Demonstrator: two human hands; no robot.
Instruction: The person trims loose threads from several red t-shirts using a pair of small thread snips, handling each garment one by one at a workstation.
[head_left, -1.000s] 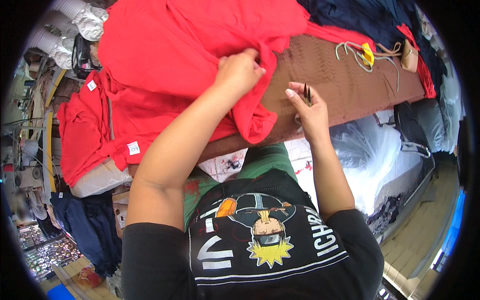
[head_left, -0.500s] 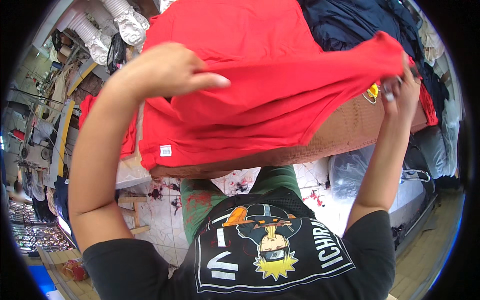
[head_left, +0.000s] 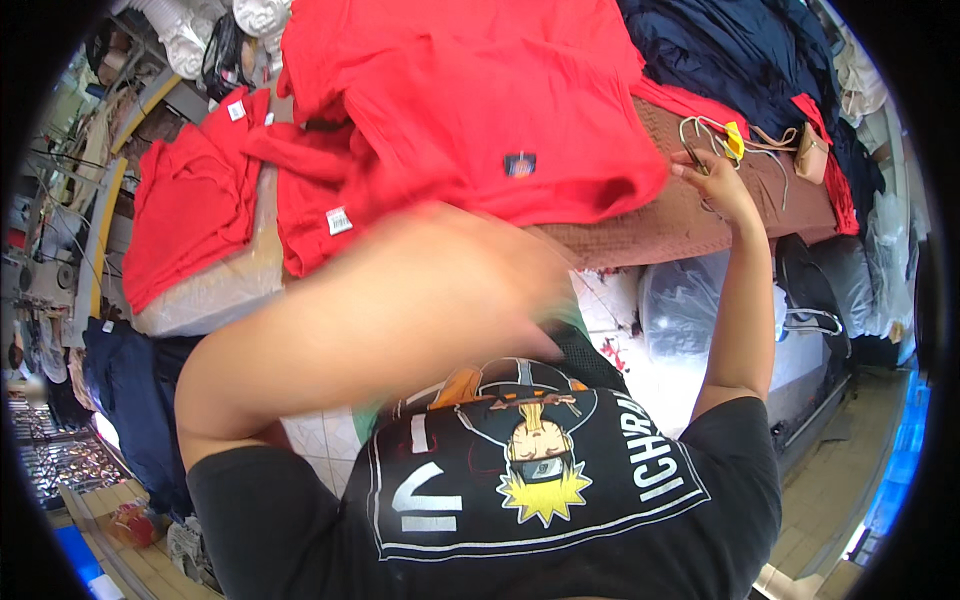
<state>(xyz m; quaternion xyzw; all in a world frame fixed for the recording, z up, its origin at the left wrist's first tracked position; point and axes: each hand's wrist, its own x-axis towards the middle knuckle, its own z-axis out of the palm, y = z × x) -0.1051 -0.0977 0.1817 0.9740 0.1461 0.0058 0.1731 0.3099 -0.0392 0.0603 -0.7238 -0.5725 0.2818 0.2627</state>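
While a slim dark tool is pinched between the thumb and fingers of the right hand, the left hand is blurred in front of the body, so whether its fingers are spread or pressed together cannot be told. Whether cloth is touched by it cannot be told either.

A large red garment is laid across the brown tabletop, its near edge partly covered from view by the left hand. A small dark label is carried on the cloth near that edge, and a white tag is seen at its left. Farther left, another red garment is heaped on a plastic-covered surface.

Just beside the right hand, a yellow object is placed among pale cords, with a beige pouch set to its right. Dark blue cloth is bunched beyond them. Below the tabletop's near side, a clear plastic bag can be seen.
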